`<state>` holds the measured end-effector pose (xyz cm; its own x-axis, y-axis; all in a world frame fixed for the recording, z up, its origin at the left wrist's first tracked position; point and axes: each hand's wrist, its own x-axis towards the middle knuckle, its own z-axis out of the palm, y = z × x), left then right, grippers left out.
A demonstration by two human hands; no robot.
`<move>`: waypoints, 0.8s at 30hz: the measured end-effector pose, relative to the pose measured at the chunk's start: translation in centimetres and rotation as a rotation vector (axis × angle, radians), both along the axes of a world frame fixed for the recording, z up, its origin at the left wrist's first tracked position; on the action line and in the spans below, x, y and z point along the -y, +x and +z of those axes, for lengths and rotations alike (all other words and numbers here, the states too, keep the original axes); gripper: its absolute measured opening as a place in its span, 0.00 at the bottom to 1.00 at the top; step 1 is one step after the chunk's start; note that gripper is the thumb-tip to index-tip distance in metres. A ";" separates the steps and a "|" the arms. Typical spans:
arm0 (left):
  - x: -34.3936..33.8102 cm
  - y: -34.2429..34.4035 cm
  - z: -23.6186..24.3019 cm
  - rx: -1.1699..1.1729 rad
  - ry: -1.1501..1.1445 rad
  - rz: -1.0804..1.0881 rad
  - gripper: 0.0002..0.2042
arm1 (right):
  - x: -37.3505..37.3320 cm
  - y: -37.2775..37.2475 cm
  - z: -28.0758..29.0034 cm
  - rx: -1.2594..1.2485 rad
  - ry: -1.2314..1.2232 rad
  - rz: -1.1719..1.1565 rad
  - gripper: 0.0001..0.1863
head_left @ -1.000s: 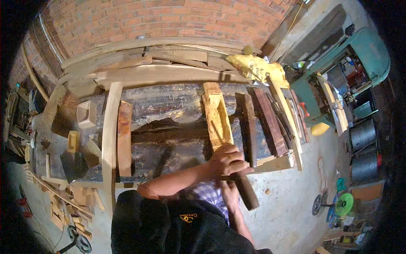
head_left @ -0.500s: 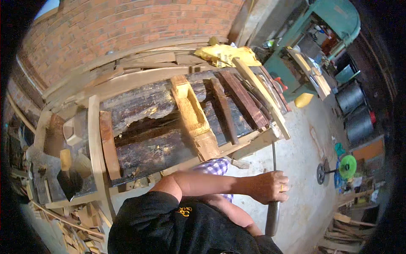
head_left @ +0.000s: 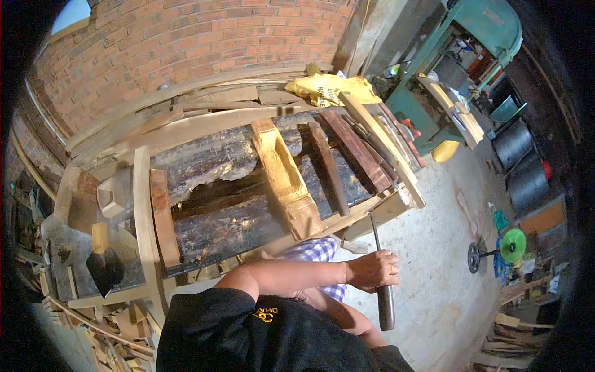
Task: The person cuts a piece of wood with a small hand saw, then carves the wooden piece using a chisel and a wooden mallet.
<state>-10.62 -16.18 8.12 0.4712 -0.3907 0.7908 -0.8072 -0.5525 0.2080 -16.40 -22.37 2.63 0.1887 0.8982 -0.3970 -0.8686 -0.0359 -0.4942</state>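
Note:
My left arm reaches across to the right. My left hand [head_left: 370, 271] is closed around a long tool with a thin metal shaft [head_left: 375, 232] and a thick dark cylindrical end [head_left: 386, 309]. The shaft points up past the workbench corner, while the thick end hangs down over the floor. My right forearm [head_left: 334, 312] passes beneath the left one, so the right hand is almost wholly hidden behind it. Beyond my arms, a pale wooden block [head_left: 285, 170] with a hollowed trough lies across a dark, split log [head_left: 223, 229].
Reddish-brown wood pieces [head_left: 356, 149] and a pale batten [head_left: 381, 146] lie across the log at right. A trowel-shaped tool [head_left: 105, 270] with a wooden handle rests at left. A yellow sack [head_left: 334, 88] lies behind; a green bandsaw [head_left: 489, 25] stands far right.
My left hand has moved left with the tool, closer to my body, and the shaft now leans a little more to the left. The wood on the bench stays where it was.

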 end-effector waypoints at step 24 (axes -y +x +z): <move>5.1 4.2 -11.5 -0.393 0.160 -0.096 0.08 | -4.9 -1.5 -2.5 -0.420 0.381 0.274 0.30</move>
